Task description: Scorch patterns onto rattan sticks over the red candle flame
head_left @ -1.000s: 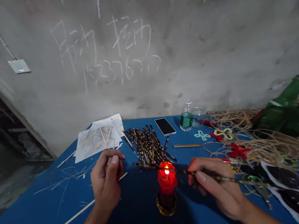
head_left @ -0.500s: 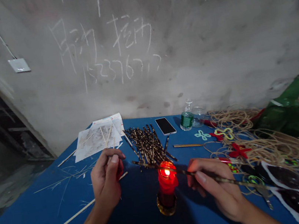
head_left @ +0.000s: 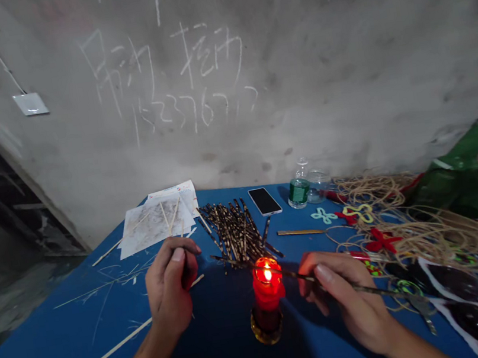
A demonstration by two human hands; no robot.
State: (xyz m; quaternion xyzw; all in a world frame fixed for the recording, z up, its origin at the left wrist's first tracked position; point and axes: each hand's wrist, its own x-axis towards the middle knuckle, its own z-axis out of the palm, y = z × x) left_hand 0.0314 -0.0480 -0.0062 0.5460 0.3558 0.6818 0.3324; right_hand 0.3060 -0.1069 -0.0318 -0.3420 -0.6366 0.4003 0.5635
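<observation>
A lit red candle [head_left: 267,294] stands in a glass holder on the blue table [head_left: 58,349]. My right hand [head_left: 345,301] pinches a long thin scorched stick [head_left: 237,261] and holds it level across the flame, its far tip pointing left. My left hand [head_left: 171,291] is curled closed to the left of the candle, thumb over fingers; what it holds, if anything, is hidden. Behind the candle lies a pile of several burnt-patterned sticks [head_left: 233,231].
Papers [head_left: 155,221] with plain sticks lie at the back left, a phone [head_left: 264,201] and a small green bottle [head_left: 298,189] at the back. Tangled cord [head_left: 426,229], coloured knots and scissors [head_left: 412,299] fill the right. A long plain stick [head_left: 120,343] lies front left.
My right hand's fingers have shifted slightly along the stick over the flame. The left hand stays almost still.
</observation>
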